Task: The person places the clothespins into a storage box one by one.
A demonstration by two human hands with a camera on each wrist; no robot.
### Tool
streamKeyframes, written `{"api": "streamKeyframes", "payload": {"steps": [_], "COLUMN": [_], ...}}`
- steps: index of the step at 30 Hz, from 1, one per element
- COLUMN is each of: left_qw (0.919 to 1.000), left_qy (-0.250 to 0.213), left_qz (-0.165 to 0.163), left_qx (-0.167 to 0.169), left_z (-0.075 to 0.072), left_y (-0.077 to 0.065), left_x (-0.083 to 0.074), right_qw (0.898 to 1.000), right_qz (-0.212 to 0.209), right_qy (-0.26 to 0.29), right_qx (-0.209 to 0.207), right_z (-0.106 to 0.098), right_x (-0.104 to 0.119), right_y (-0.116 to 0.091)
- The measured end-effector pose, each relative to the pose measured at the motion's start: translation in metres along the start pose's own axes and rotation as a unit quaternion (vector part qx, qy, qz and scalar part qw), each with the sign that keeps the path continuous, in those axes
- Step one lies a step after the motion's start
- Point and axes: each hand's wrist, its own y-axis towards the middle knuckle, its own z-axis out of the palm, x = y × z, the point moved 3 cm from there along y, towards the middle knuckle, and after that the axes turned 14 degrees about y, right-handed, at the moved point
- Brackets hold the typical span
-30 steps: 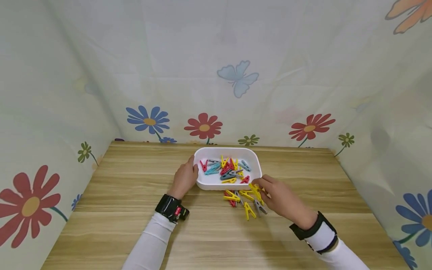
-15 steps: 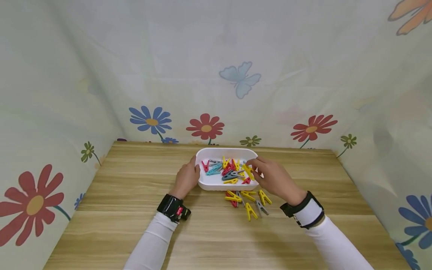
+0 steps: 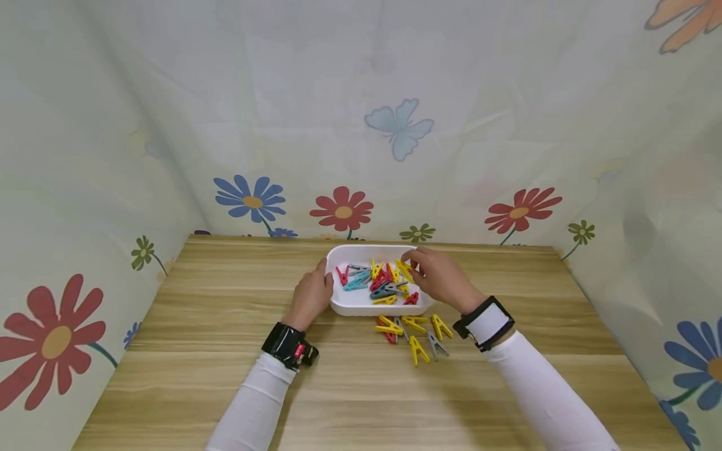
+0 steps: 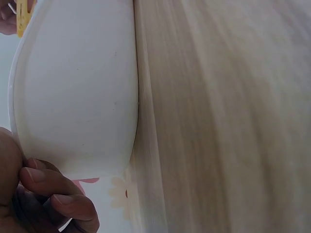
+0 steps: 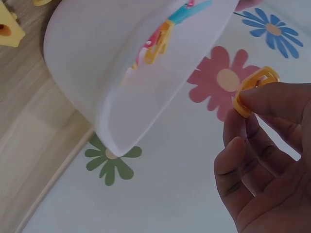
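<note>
A white plastic tub (image 3: 352, 310) stands on the table with red, blue, grey and yellow clothespins lying inside. My left hand (image 3: 309, 294) grips its left end; in the left wrist view the thumb is at the rim and curled fingers (image 4: 53, 187) touch the wall. Above the tub's right end, my right hand (image 3: 442, 279) pinches a yellow clothespin (image 5: 257, 87) between thumb and fingers. Just in front of the tub lie several loose clothespins, among them a yellow clothespin (image 3: 417, 351) and a grey clothespin (image 3: 435, 344); a red one is partly covered.
The wooden table (image 3: 225, 376) runs back to a hanging cloth (image 3: 479, 94) printed with flowers and a butterfly. The cloth also encloses the left and right sides.
My right hand has carried the yellow clothespin from the tub's front right corner up and back over its right end. The left hand keeps its hold on the tub.
</note>
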Motion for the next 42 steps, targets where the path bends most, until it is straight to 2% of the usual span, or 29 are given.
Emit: {"api": "streamKeyframes", "payload": {"steps": [9, 17, 30, 37, 42], "left_qw": [1.0000, 1.0000, 0.9998, 0.9999, 0.9998], "left_qy": [-0.002, -0.007, 0.001, -0.002, 0.001], "left_qz": [0.004, 0.005, 0.016, 0.009, 0.014], "left_qx": [-0.004, -0.005, -0.014, -0.011, -0.016], "left_z": [-0.001, -0.002, 0.000, -0.001, -0.001], "left_y": [0.001, 0.000, -0.002, -0.002, -0.002], "left_x": [0.000, 0.000, -0.001, -0.001, -0.001], "right_qw": [0.999, 0.997, 0.995, 0.991, 0.990], "right_qz": [0.029, 0.045, 0.067, 0.100, 0.103], "right_qy": [-0.006, -0.017, -0.020, -0.002, 0.004], "right_qx": [0.040, 0.057, 0.072, 0.091, 0.100], "right_z": [0.016, 0.032, 0.051, 0.051, 0.044], "right_x": [-0.016, -0.024, -0.034, -0.036, -0.034], "right_y": [0.027, 0.037, 0.036, 0.028, 0.023]}}
